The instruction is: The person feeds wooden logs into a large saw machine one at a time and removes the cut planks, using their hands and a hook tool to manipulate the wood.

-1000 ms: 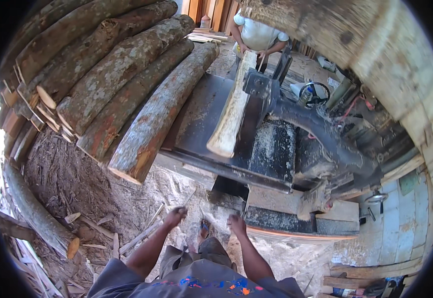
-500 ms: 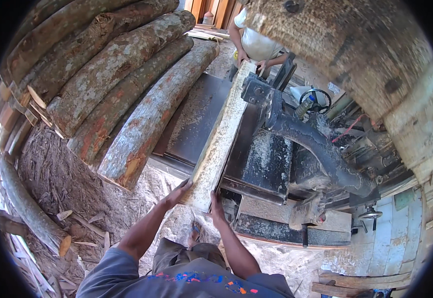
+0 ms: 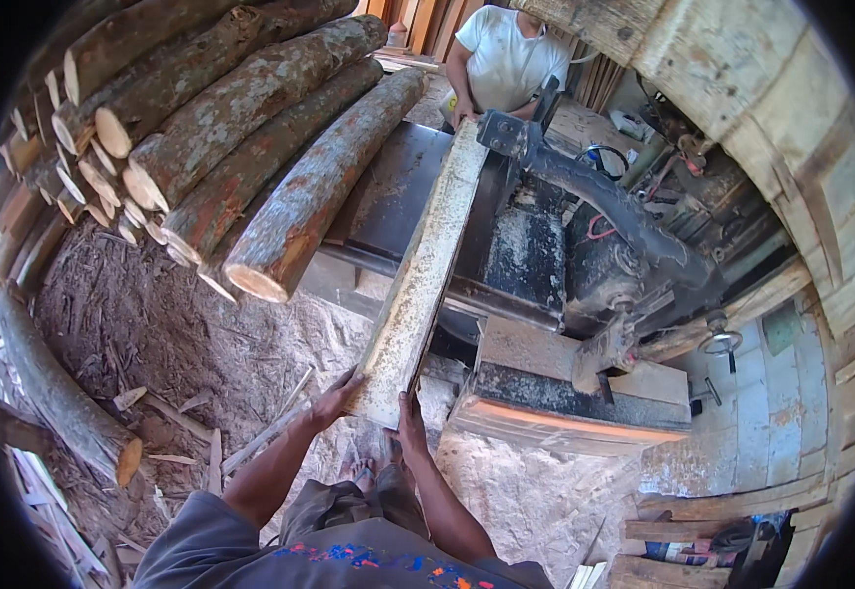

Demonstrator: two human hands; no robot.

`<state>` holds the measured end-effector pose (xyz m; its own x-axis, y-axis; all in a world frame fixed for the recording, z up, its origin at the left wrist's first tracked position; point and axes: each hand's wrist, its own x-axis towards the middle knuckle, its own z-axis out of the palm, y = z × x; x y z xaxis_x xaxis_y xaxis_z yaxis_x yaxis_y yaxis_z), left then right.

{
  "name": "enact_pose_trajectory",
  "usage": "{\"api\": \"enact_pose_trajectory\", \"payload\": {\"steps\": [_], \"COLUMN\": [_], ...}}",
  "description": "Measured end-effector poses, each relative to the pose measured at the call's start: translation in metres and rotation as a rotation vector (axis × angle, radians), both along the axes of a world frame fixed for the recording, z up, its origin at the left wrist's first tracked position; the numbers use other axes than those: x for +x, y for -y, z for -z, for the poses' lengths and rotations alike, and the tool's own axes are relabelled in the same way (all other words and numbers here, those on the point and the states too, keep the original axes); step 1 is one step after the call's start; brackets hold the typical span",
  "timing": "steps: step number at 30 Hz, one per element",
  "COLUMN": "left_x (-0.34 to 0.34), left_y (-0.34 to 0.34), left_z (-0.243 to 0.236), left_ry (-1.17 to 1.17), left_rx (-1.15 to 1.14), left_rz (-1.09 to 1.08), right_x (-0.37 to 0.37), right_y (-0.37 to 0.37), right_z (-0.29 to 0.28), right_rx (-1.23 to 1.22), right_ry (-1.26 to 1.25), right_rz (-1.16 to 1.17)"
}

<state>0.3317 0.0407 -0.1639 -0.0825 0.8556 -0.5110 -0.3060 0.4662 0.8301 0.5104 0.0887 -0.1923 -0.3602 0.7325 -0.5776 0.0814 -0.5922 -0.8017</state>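
Observation:
A long, thick wooden beam [image 3: 418, 280], pale and flecked with sawdust on top, runs away from me over the machine's dark metal table [image 3: 393, 191]. My left hand [image 3: 337, 397] grips the left side of its near end. On the opposite side, my right hand [image 3: 411, 424] holds the same end, fingers partly hidden by the wood. The near end juts past the table edge toward my legs. A co-worker in a white shirt [image 3: 508, 61] stands at the far end, with one hand [image 3: 465, 110] touching the beam there.
Stacked logs [image 3: 315, 211] overhang the left side. The machine's dark curved arm [image 3: 604, 196] stands right of the beam, with a sawdust-covered casing [image 3: 565, 398] below. A bent log [image 3: 59, 393] and scraps lie on the littered floor. Wooden boards [image 3: 742, 108] crowd the upper right.
The beam's near end and both my hands sit slightly lower and further left in view. The co-worker's torso shows more. The view has shifted, showing the logs' cut ends.

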Motion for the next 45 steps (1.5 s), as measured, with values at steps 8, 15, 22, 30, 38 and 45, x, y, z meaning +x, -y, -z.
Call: {"api": "enact_pose_trajectory", "payload": {"steps": [8,15,22,30,38,45], "left_x": [0.034,0.068,0.073,0.096,0.102,0.014], "left_y": [0.132,0.238,0.330,0.442,0.388,0.115], "left_z": [-0.003,-0.006,0.048,0.053,0.039,0.068], "left_ry": [-0.003,-0.004,0.065,0.245,0.282,0.319], "left_rx": [-0.004,0.014,0.074,-0.129,-0.287,-0.091], "left_rz": [-0.033,-0.012,0.002,-0.090,-0.254,-0.199], "right_x": [0.036,0.063,0.083,0.185,0.351,0.352], "right_y": [0.130,0.245,0.331,0.434,0.404,0.387], "right_z": [-0.016,0.012,0.041,0.110,0.090,0.093], "right_rx": [0.070,0.073,0.267,-0.014,-0.177,-0.210], "right_ry": [0.098,-0.103,0.157,0.098,0.951,1.254], "right_rz": [-0.056,0.108,0.017,0.066,0.177,0.275]}}
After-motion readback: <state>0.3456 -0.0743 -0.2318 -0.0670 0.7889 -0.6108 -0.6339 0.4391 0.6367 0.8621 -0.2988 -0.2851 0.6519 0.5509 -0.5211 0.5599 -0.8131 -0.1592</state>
